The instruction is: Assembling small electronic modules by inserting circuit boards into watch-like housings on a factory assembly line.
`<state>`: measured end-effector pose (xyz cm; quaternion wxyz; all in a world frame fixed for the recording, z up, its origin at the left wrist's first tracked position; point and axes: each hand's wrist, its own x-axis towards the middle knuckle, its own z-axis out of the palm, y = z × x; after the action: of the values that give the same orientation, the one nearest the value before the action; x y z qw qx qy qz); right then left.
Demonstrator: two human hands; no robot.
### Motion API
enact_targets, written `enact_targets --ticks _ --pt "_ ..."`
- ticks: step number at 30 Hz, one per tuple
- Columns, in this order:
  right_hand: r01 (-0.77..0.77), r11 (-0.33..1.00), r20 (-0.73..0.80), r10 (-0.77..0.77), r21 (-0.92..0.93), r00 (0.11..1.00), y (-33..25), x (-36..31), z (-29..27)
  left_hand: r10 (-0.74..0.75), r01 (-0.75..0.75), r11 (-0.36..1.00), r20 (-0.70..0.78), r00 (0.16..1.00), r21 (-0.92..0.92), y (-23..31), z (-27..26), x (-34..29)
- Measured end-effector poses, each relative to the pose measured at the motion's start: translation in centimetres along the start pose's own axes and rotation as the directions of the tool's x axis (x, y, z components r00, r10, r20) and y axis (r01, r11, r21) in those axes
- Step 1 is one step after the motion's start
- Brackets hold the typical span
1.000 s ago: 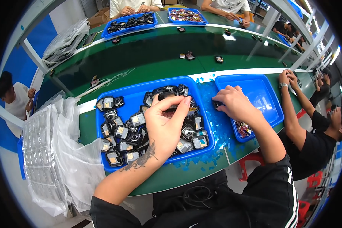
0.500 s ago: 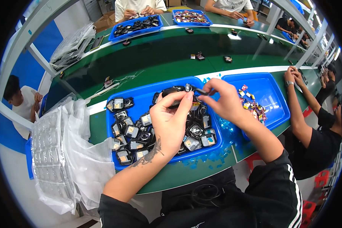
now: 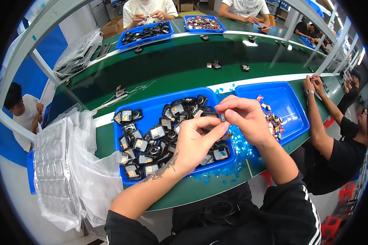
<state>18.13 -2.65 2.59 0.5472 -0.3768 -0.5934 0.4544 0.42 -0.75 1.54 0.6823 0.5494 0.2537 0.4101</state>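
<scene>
My left hand (image 3: pixel 197 141) is closed over the right part of a blue tray (image 3: pixel 120 107), thumb and fingers around a dark part that is mostly hidden. My right hand (image 3: pixel 248 119) meets it from the right, thumb and forefinger pinched at a small dark rectangular piece (image 3: pixel 223 117). Whether that piece is joined to the part in my left hand, I cannot tell. Beneath my hands the tray holds a heap of small black housings (image 3: pixel 156 131) with grey, square faces and round, lens-like rings.
Right of the tray, a second blue tray (image 3: pixel 290 104) holds small colourful pieces (image 3: pixel 275 122). Blue film scraps (image 3: pixel 243 149) litter the green table between them. Clear plastic blister trays (image 3: pixel 51 159) stand at left. Parts lie along the green belt (image 3: pixel 171 61). Other people work opposite and at right.
Both hands have come lower and slightly right, and my left hand has turned. The black housing visible in it before is now mostly covered by fingers. My right thumb and forefinger have drawn closer to my left.
</scene>
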Motion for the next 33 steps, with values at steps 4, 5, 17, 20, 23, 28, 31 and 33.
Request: enact_targets --ticks 4,5,17,20,23,28,31,33 --pt "0.001 0.990 0.079 -0.012 0.139 0.997 -0.1 -0.9 -0.9 -0.075 0.077 0.997 0.116 0.990 -0.018 0.1 -0.1 0.0" --pt "0.001 0.990 0.077 -0.012 0.140 0.997 -0.1 -1.0 -1.0 -0.076 0.079 0.997 0.117 0.990 -0.016 0.2 0.1 0.0" --pt "-0.128 0.985 -0.304 0.087 -0.118 0.949 -2.0 -4.2 -0.1 0.014 -0.025 0.988 -0.075 0.997 -0.154 -1.0 0.5 0.3" --pt "0.017 0.904 -0.176 -0.101 -0.427 0.979 -2.0 -4.0 0.6 0.004 -0.004 0.991 -0.003 1.000 -0.137 -0.6 0.6 0.3" --pt "-0.080 0.886 -0.263 -0.048 -0.456 0.963 -2.9 -3.4 1.7 0.049 -0.041 0.996 0.099 0.994 -0.078 -0.5 0.6 0.1" --pt "-0.034 0.774 -0.194 -0.115 -0.632 0.974 -3.3 -3.3 1.8 0.037 -0.034 0.999 0.151 0.988 -0.021 -0.5 0.6 -0.3" --pt "-0.016 0.780 -0.221 -0.157 -0.625 0.963 -3.0 -3.3 2.0 0.066 -0.057 0.997 0.159 0.985 -0.059 -0.6 0.9 -0.4" --pt "-0.028 0.806 -0.242 -0.144 -0.591 0.959 -3.0 -3.2 2.0 0.078 -0.072 0.996 0.162 0.984 -0.045 -0.6 0.8 -0.4"
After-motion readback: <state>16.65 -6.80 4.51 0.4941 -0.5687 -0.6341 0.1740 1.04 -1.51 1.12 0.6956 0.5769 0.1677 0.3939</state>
